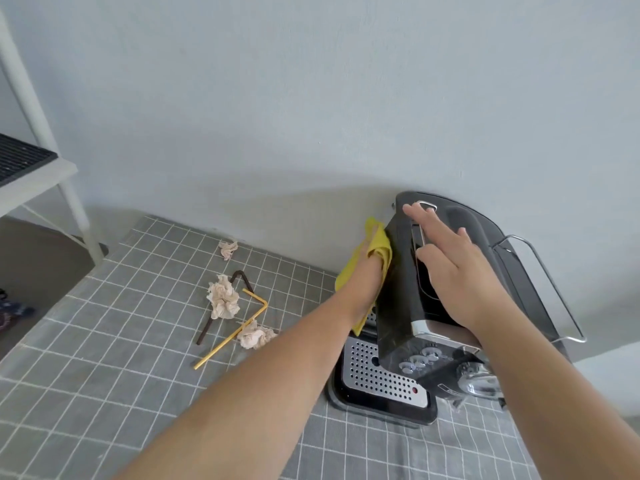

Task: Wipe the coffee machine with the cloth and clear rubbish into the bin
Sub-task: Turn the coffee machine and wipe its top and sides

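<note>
A black coffee machine (398,306) stands against the wall at the right of the table. My left hand (363,289) presses a yellow cloth (379,245) flat against the machine's left side. On the machine's top lies my right hand (450,268), palm down with fingers spread, holding nothing. Rubbish lies on the table to the left: three crumpled tissues (223,296) (255,336) (228,248), a bent yellow straw (239,332) and a bent dark brown straw (211,317). No bin is in view.
The table has a grey cloth with a white grid (104,341). The machine's perforated metal drip tray (377,375) juts forward. A white shelf frame (45,168) stands at the far left, beyond the table's edge. A wall runs behind everything.
</note>
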A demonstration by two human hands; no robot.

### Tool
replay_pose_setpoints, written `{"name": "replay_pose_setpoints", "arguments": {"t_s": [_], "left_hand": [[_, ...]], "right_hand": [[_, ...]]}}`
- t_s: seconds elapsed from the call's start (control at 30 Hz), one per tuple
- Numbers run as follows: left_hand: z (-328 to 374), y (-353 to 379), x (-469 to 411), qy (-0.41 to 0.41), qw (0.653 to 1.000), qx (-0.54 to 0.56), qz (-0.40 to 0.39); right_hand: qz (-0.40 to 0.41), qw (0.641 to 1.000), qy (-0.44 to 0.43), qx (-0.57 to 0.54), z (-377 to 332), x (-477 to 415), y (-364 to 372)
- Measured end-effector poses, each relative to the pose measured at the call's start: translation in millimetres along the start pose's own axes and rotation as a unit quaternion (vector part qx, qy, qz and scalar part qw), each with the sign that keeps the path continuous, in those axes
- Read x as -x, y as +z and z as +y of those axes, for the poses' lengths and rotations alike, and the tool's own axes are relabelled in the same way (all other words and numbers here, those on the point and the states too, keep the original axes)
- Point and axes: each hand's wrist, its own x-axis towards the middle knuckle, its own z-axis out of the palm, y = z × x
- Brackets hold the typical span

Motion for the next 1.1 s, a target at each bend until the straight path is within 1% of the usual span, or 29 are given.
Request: {"name": "replay_pose_setpoints", "arguments": {"t_s": [0.03,0.1,0.13,0.2,0.27,0.3,0.33,0.37,0.4,0.43,0.5,0.6,0.63,0.7,0.73,0.8,0.87,0.97,1.03,1.1], "left_hand": [[-21,-3,10,-0.012,0.999,0.029,0.018],[-38,5,51,-0.067,0.995,0.045,0.059],[-43,9,71,-0.073,0.994,0.032,0.069],[-38,17,98,-0.098,0.992,-0.050,0.059],[-19,22,95,-0.101,0.990,-0.082,0.058],[-4,25,86,-0.037,0.992,-0.096,0.066],[13,29,77,0.049,0.991,-0.104,0.069],[25,30,65,0.095,0.990,-0.088,0.057],[29,28,46,0.112,0.991,-0.060,0.043],[30,24,27,0.110,0.993,-0.021,0.033],[16,12,-4,0.054,0.998,0.025,0.020],[-38,-12,-20,-0.046,0.999,0.021,0.008],[-58,-18,-23,-0.091,0.995,0.015,0.038],[-66,-23,-6,-0.189,0.977,-0.023,0.100],[-69,-25,-1,-0.210,0.970,-0.026,0.122],[-77,-30,-1,-0.201,0.968,-0.033,0.149],[-80,-29,0,-0.177,0.972,-0.040,0.150],[-66,-23,8,-0.191,0.968,-0.041,0.159],[-53,-17,4,-0.158,0.982,-0.017,0.105],[-36,-11,-10,-0.092,0.995,0.004,0.043]], "right_hand": [[-0.001,1.000,0.002,-0.001,0,0,0],[0.002,1.000,0.001,0.000,1,-1,-1],[0.002,1.000,0.002,0.002,1,-1,0],[0.000,1.000,0.004,0.002,1,-1,0],[0.002,1.000,0.002,0.003,0,-1,-1],[0.005,1.000,-0.001,0.004,0,-1,0],[0.007,1.000,-0.001,0.004,-1,-1,0],[0.008,1.000,0.000,0.003,-1,0,-1],[0.009,1.000,0.000,0.004,0,0,-1],[0.007,1.000,-0.001,0.006,-1,0,-1],[0.001,1.000,0.000,0.015,-2,0,-2],[-0.003,1.000,0.010,0.018,-1,-1,-3],[-0.006,1.000,0.009,0.019,-1,-1,-4],[-0.007,1.000,0.008,0.019,-1,-2,-4],[-0.007,1.000,0.009,0.018,0,-2,-3],[-0.005,1.000,0.011,0.016,1,-2,-2],[-0.003,1.000,0.013,0.011,1,-2,-2],[-0.002,1.000,0.011,0.011,2,-3,-1],[0.000,1.000,0.009,0.010,2,-2,-1],[0.005,1.000,0.006,0.011,1,-1,0]]}}
